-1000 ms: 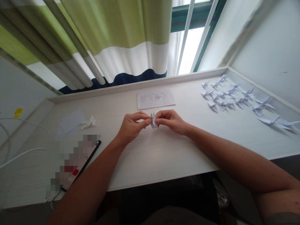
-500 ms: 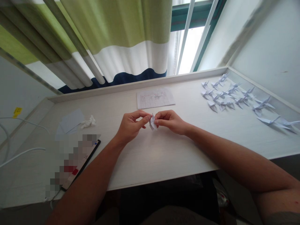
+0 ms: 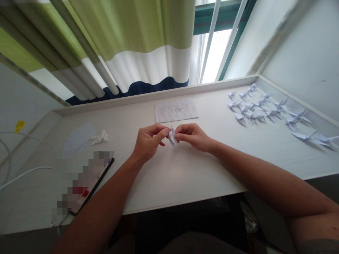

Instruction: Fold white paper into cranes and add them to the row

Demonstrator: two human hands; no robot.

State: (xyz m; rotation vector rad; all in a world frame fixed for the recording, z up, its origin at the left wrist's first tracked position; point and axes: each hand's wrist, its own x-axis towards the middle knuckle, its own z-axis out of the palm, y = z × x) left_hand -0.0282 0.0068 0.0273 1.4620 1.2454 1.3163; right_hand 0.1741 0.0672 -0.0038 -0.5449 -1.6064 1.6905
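The 2 hands work over the middle of the desk [image 3: 148,187]. The left hand [image 3: 148,141] has its grip pinched on the left edge of 1 small folded paper [image 3: 172,137]; the right hand [image 3: 192,135] grasps its right side between thumb and fingers. A printed sheet [image 3: 176,111] lies just beyond, folded paper cranes [image 3: 275,110] sit to the right, and a crumpled tissue [image 3: 100,138] lies left.
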